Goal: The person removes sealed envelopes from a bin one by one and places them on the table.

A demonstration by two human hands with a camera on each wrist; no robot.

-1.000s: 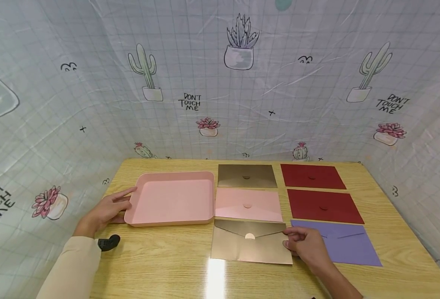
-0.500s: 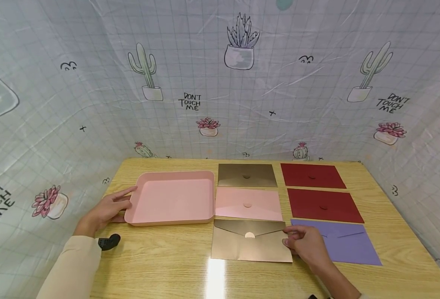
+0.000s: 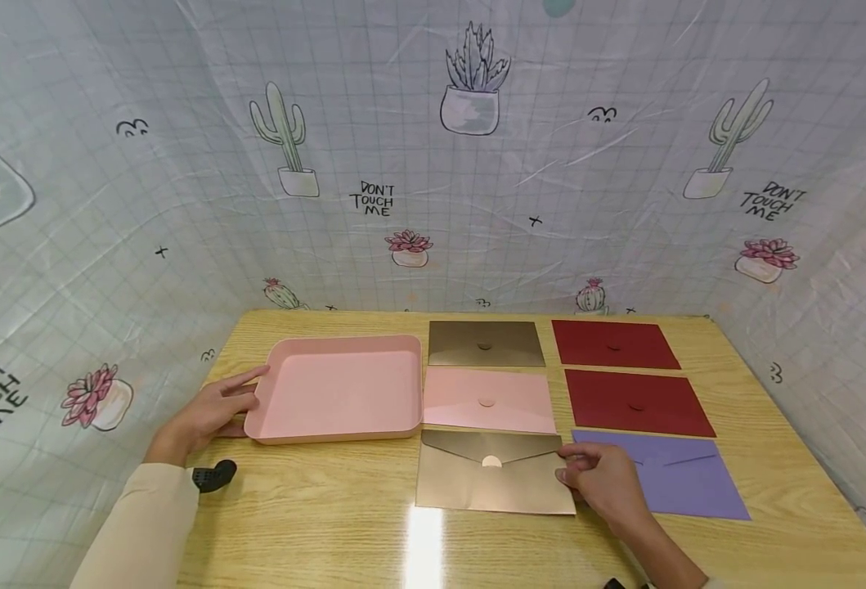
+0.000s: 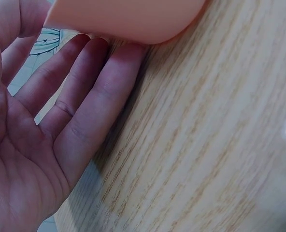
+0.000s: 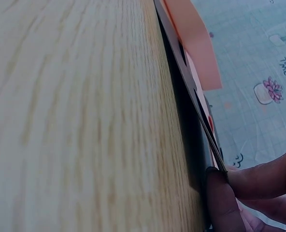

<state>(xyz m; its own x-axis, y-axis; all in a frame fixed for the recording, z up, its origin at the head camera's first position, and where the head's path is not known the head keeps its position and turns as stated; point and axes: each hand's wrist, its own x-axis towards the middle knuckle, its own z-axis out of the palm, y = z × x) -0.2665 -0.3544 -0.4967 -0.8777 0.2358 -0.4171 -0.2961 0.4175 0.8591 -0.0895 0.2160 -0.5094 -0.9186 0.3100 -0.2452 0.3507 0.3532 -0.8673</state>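
Observation:
On the left of the table a shallow pink tray (image 3: 347,393) stands with nothing in it. Against its left wall rest the fairly straight fingers of my left hand (image 3: 212,415); the left wrist view shows several fingertips at the tray's lower edge (image 4: 128,21). My right hand (image 3: 609,483) pinches the right edge of a gold envelope (image 3: 491,483) between thumb and fingers. In the right wrist view that envelope's edge (image 5: 208,133) sits slightly raised from the wood. Partly behind the right hand lies a purple envelope (image 3: 686,478).
Behind the gold envelope lie a pink envelope (image 3: 462,397) and a dark bronze envelope (image 3: 455,343). Two red envelopes (image 3: 594,343) form the back of the right column. A printed cactus curtain (image 3: 550,172) hangs around the wooden table (image 3: 315,507).

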